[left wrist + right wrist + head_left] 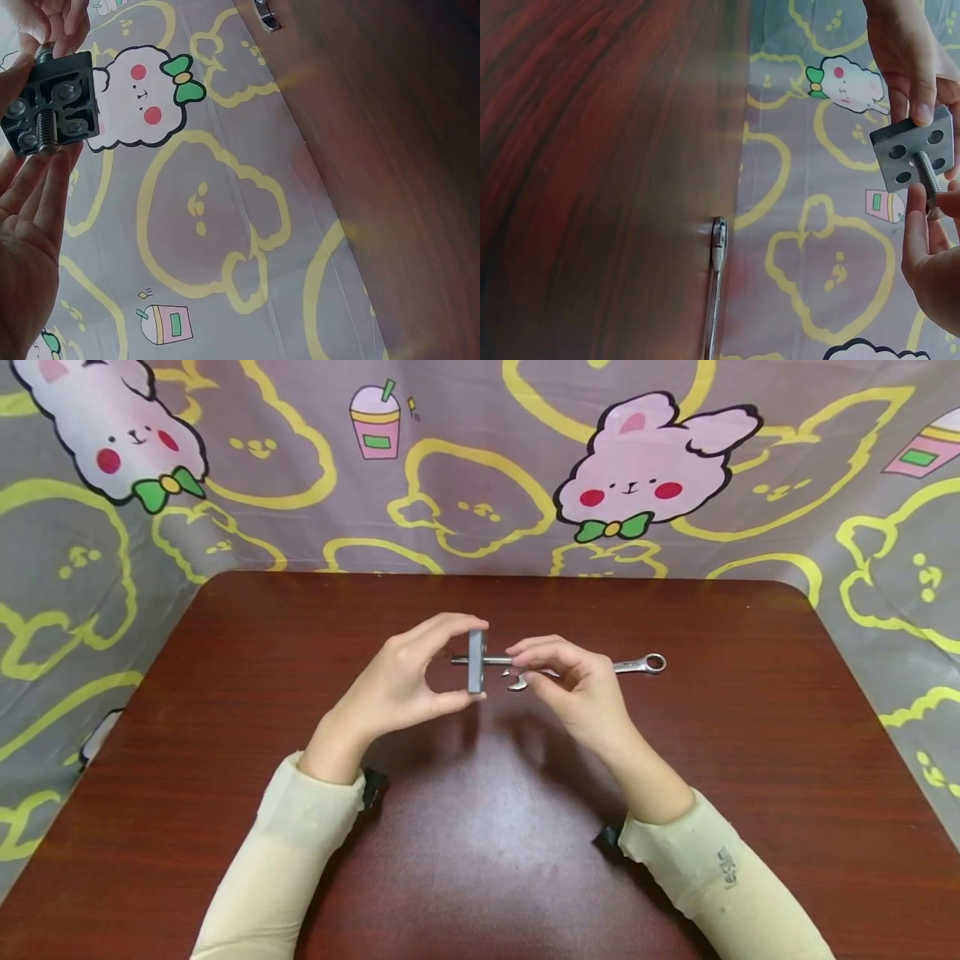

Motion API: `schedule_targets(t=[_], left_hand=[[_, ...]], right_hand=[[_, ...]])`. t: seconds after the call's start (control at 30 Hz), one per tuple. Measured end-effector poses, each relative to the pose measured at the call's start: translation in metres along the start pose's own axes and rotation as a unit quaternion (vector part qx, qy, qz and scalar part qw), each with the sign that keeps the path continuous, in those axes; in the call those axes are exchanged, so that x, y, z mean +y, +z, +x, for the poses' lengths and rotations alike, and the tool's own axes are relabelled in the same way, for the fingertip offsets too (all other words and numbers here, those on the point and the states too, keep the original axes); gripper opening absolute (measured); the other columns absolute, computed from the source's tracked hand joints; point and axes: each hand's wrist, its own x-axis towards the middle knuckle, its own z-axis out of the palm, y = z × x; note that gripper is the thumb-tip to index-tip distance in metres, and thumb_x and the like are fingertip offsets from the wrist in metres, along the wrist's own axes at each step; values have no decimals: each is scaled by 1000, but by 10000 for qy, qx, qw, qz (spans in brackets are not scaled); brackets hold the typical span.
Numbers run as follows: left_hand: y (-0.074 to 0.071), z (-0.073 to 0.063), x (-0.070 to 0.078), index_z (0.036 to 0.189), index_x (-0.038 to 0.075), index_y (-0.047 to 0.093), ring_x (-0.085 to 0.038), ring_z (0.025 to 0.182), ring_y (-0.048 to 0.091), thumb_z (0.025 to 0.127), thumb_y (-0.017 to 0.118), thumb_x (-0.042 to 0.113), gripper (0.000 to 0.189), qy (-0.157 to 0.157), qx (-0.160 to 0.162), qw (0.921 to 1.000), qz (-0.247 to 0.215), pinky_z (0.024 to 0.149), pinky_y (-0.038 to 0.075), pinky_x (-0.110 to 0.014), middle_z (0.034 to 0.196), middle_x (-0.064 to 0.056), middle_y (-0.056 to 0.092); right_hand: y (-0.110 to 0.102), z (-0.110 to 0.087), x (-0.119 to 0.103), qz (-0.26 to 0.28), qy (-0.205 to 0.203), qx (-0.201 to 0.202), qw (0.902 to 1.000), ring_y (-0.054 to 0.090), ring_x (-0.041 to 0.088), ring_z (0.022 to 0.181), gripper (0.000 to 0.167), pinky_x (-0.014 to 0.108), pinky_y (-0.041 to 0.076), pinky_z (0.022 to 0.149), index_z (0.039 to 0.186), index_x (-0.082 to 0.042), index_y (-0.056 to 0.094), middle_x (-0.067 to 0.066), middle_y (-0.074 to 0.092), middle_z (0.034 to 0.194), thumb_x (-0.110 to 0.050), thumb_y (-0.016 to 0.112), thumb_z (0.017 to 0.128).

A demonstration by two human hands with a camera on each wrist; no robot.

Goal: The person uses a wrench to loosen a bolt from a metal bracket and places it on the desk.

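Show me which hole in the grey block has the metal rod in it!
The middle one in the grey block: the threaded rod passes through it, while the four round holes around it have no rod.

Hands point(915, 60) on plate point(916, 141) and bolt point(928, 174)

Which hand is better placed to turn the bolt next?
Likely the right hand: it pinches one end of the bolt, whereas the left hand is occupied gripping the gray block by opposite edges.
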Motion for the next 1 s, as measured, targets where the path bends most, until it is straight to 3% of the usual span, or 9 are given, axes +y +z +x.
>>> schedule_targets(t=[0.1, 0.33, 0.53, 0.77, 1.0], left_hand=[[-1, 0, 0, 131, 6, 58, -17, 107, 63, 72, 88, 17, 67, -28, -4, 10000, 12, 90, 55, -35, 123, -6, 65], [-3, -1, 4, 131, 5, 57, -18, 111, 62, 73, 87, 16, 67, 1, -4, 9999, 119, 94, 55, -34, 125, -8, 64], [-4, -3, 8, 132, 4, 57, -20, 118, 61, 73, 86, 10, 66, 196, 32, 9993, 307, 100, 52, -34, 128, -9, 62], [-3, -3, 12, 132, 1, 55, -24, 128, 57, 77, 79, 1, 61, 602, 80, 9961, 641, 108, 48, -33, 135, -14, 60], [-2, -3, 12, 131, 0, 55, -24, 129, 56, 76, 79, -1, 60, 674, 135, 9956, 631, 109, 46, -32, 135, -14, 60]], right_hand=[[0, 0, -2, 10, -65, -38, 10000, 66, 19, 106, 12, 23, 58, 83, 96, 14, 67, 13, 71, 108, 16, 61, 86], [-2, -1, -7, 74, 92, 0, 9999, 67, 15, 105, 22, 24, 58, 88, 107, 14, 65, -5, 72, 111, 16, 63, 85], [-9, -3, -4, -211, 764, -36, 9968, 68, 6, 89, 32, 21, 59, 78, 119, 11, 61, -9, 72, 100, 10, 66, 87], [-10, -6, -1, 122, 1468, -379, 9884, 72, 14, 79, 23, 28, 61, 77, 111, 17, 58, -5, 73, 82, -2, 54, 99], [0, -1, -6, 638, 1925, 135, 9791, 68, 14, 72, 23, 26, 60, 72, 94, 1, 66, -1, 72, 75, -15, 52, 103]])
